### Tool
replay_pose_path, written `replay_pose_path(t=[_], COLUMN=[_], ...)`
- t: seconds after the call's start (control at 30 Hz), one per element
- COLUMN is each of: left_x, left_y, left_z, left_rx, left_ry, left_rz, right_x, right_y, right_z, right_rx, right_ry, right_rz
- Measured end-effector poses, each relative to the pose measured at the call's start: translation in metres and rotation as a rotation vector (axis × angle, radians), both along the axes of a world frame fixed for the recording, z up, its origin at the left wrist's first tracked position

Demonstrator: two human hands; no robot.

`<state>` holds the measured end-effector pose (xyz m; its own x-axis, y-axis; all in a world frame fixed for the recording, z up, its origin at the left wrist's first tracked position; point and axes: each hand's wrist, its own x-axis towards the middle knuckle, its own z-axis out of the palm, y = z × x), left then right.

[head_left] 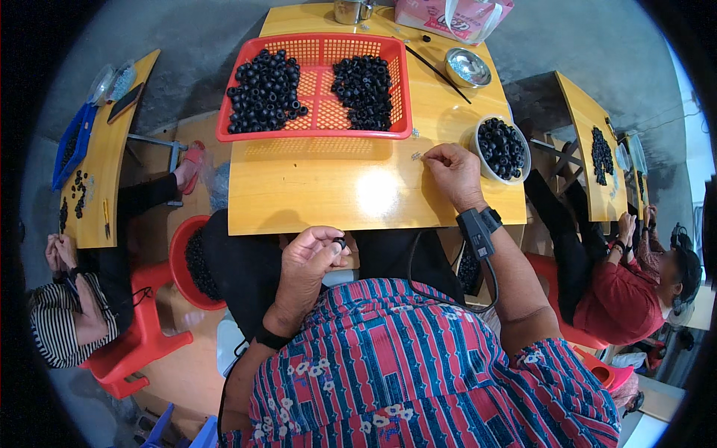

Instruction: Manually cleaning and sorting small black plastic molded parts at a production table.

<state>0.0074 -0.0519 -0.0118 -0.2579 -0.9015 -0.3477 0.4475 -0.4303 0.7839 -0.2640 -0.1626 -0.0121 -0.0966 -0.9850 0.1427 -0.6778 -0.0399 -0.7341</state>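
Note:
My left hand point(310, 261) is closed in front of the table's near edge, a small black ring-shaped part point(340, 243) pinched between its thumb and fingers. Over the tabletop, my right hand point(454, 175) has its thumb and fingertips pressed together; whatever they hold is too small to make out. Beside those fingertips lie a few tiny shiny metal pieces point(417, 157). A white round tub point(528, 160) full of black parts stands just right of that hand. Farther back sits a red plastic basket point(314, 136) with two heaps of black ring-shaped parts.
A metal bowl point(468, 67) with small shiny pieces stands at the back right, next to a thin black rod point(437, 72). Behind are a metal cup point(351, 10) and a pink bag point(452, 19). A red bucket point(179, 254) stands low left. People work at tables on both sides.

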Motion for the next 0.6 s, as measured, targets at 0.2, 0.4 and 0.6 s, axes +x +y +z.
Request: replay_pose_path(t=[0.2,0.4,0.6], left_x=[-0.003,-0.002,-0.001], left_y=[-0.001,0.000,0.001], left_z=[-0.004,-0.004,-0.005], left_rx=[-0.043,-0.048,-0.050], left_ry=[0.036,0.016,0.011], left_rz=[-0.029,-0.048,-0.035], right_x=[-0.004,0.005,0.002], right_y=[0.004,0.007,0.011], right_z=[-0.011,-0.001,-0.001], right_rx=[-0.015,-0.101,0.017], right_ry=[-0.038,0.035,-0.072], right_rz=[-0.025,0.046,-0.036])
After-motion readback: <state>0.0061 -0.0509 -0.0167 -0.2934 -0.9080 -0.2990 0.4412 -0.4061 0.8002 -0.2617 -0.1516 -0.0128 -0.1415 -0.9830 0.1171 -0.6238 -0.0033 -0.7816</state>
